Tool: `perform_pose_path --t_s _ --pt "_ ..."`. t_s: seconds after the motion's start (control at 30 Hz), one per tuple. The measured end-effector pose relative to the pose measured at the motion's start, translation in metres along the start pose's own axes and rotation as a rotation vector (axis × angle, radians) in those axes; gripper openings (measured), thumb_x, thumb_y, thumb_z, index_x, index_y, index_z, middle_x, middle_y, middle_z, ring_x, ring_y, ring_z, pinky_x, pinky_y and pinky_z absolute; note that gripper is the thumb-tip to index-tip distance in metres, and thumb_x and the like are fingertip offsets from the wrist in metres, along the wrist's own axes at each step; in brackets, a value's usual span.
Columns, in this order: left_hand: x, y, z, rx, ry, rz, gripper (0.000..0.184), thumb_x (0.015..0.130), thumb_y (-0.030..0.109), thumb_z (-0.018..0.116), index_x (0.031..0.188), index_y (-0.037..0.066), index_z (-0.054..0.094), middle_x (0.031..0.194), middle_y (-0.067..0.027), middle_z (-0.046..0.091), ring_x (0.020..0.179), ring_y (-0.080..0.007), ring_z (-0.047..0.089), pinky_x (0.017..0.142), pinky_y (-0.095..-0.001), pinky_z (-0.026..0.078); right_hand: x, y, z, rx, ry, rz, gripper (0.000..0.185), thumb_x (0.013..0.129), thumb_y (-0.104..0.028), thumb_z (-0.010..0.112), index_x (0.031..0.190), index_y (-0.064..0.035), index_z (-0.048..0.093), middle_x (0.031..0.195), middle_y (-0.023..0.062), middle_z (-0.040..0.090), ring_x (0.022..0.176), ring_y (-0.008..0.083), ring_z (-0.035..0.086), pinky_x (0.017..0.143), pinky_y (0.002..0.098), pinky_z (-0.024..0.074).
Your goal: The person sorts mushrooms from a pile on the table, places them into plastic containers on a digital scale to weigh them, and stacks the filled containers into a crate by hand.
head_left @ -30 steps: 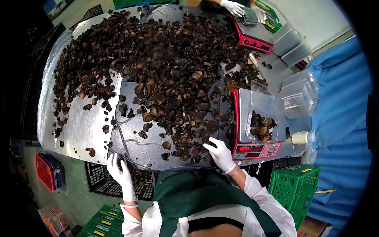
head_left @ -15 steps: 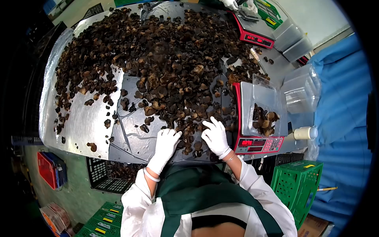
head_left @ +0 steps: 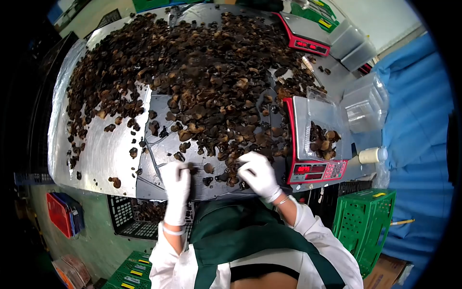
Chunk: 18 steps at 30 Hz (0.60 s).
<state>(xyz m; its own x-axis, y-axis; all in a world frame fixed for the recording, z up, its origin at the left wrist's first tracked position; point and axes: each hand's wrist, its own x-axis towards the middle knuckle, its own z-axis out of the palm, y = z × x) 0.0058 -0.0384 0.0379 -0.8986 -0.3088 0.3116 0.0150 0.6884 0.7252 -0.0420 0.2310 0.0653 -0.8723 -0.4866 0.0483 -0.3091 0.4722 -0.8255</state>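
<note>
Brown-black wood ear mushrooms [head_left: 216, 91] cover much of the metal table in a wide heap. At the front edge, my left hand [head_left: 175, 180], in a white glove, has its fingers curled; a dark blurred bit shows beside the fingertips, and I cannot make out whether it is held. My gloved right hand [head_left: 260, 177] hovers at the heap's near edge, thumb and forefinger apart, by a few loose mushrooms. To its right, a red scale [head_left: 315, 176] with a lit display carries a clear plastic tray [head_left: 311, 150] with a small pile of mushrooms in it.
A second red scale [head_left: 308, 33] stands at the back right, near a co-worker's partly visible hand. Clear plastic boxes [head_left: 364, 103] and a white cylindrical container [head_left: 373, 155] line the right side. Green crates [head_left: 364, 224] and a black crate [head_left: 122, 216] sit below the table.
My left hand has moved left, away from the heap, and its fingers have curled. My right hand has shifted slightly left with its fingers bent more. Loose mushrooms between the hands lie differently.
</note>
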Motion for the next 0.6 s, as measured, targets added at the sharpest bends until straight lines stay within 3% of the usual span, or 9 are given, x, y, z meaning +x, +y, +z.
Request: perform_pose_path --t_s 0.07,0.1,0.13,0.17,0.27,0.33,0.4,0.53,0.6 --pt "-0.003 -0.019 -0.038 -0.061 0.093 -0.23 0.007 0.076 0.001 0.061 0.081 0.005 0.059 0.085 -0.0091 0.06 0.085 -0.0235 0.055 0.08 -0.0354 0.043 -0.005 -0.036 0.031 0.216 -0.237 -0.12 0.028 0.081 -0.026 0.069 0.103 -0.0087 0.066 0.125 0.0155 0.057 0.124 0.0357 0.046 0.102 0.0444 0.0368" --pt "-0.019 -0.072 -0.046 -0.058 0.124 -0.339 0.009 0.075 -0.001 0.061 0.083 0.004 0.059 0.085 -0.0082 0.06 0.083 -0.0221 0.055 0.079 -0.0343 0.044 -0.007 -0.05 0.037 0.133 -0.289 -0.218 0.039 0.082 -0.03 0.069 0.114 -0.0093 0.062 0.13 0.0167 0.052 0.126 0.0355 0.044 0.103 0.0444 0.0361" --pt "-0.019 -0.07 -0.063 0.134 0.18 -0.304 0.011 0.075 -0.002 0.06 0.085 0.003 0.059 0.086 -0.01 0.06 0.08 -0.0244 0.056 0.077 -0.0359 0.045 -0.007 -0.057 0.04 0.048 -0.343 -0.317 0.049 0.082 -0.034 0.069 0.124 -0.0099 0.058 0.136 0.018 0.047 0.128 0.0353 0.042 0.105 0.0444 0.0353" --pt "-0.023 -0.087 -0.08 0.385 0.176 -0.119 0.013 0.074 -0.003 0.062 0.086 0.002 0.059 0.087 -0.0113 0.06 0.079 -0.0268 0.058 0.076 -0.0383 0.046 0.001 -0.049 0.04 -0.188 -0.306 -0.387 0.066 0.078 -0.041 0.07 0.133 -0.012 0.049 0.14 0.0183 0.041 0.128 0.0354 0.04 0.107 0.0445 0.0325" --pt "-0.028 -0.078 -0.092 0.527 0.216 -0.058 0.025 0.077 0.005 0.067 0.102 0.003 0.062 0.105 -0.0144 0.061 0.097 -0.0306 0.057 0.085 -0.0404 0.046 0.022 0.002 0.001 -0.472 0.067 -0.114 0.078 0.07 -0.043 0.074 0.136 -0.0112 0.046 0.144 0.0212 0.035 0.129 0.0413 0.036 0.108 0.0466 0.0311" --pt "-0.028 -0.063 -0.077 0.488 0.16 0.033 0.029 0.079 0.009 0.067 0.107 0.004 0.062 0.112 -0.0154 0.06 0.104 -0.0311 0.056 0.09 -0.0418 0.044 0.022 0.039 -0.028 -0.67 0.146 0.068 0.085 0.067 -0.046 0.077 0.14 -0.0202 0.043 0.146 0.0233 0.032 0.132 0.0474 0.03 0.103 0.0498 0.0357" --pt "-0.024 -0.029 -0.053 0.37 0.051 0.158 0.029 0.078 0.013 0.069 0.106 0.005 0.062 0.108 -0.0145 0.061 0.103 -0.0309 0.056 0.09 -0.0428 0.044 0.018 0.047 -0.04 -0.825 0.01 0.235 0.086 0.067 -0.045 0.077 0.142 -0.022 0.04 0.145 0.0204 0.034 0.132 0.0447 0.031 0.1 0.0509 0.0386" --pt "-0.022 0.016 0.001 0.085 -0.179 0.34 0.032 0.071 0.015 0.073 0.1 0.005 0.063 0.101 -0.0121 0.062 0.095 -0.0318 0.058 0.083 -0.0432 0.046 -0.022 0.067 -0.03 -0.57 0.077 0.129 0.065 0.073 -0.035 0.074 0.131 -0.0165 0.053 0.129 0.0176 0.05 0.124 0.0416 0.043 0.101 0.0473 0.0379" --pt "-0.023 0.028 0.021 0.047 -0.247 0.412 0.033 0.071 0.02 0.074 0.099 0.005 0.064 0.101 -0.0113 0.062 0.095 -0.0312 0.058 0.082 -0.043 0.046 -0.036 0.059 -0.03 -0.484 0.041 0.118 0.061 0.073 -0.033 0.074 0.128 -0.015 0.055 0.13 0.0168 0.051 0.124 0.042 0.043 0.102 0.0465 0.0373"
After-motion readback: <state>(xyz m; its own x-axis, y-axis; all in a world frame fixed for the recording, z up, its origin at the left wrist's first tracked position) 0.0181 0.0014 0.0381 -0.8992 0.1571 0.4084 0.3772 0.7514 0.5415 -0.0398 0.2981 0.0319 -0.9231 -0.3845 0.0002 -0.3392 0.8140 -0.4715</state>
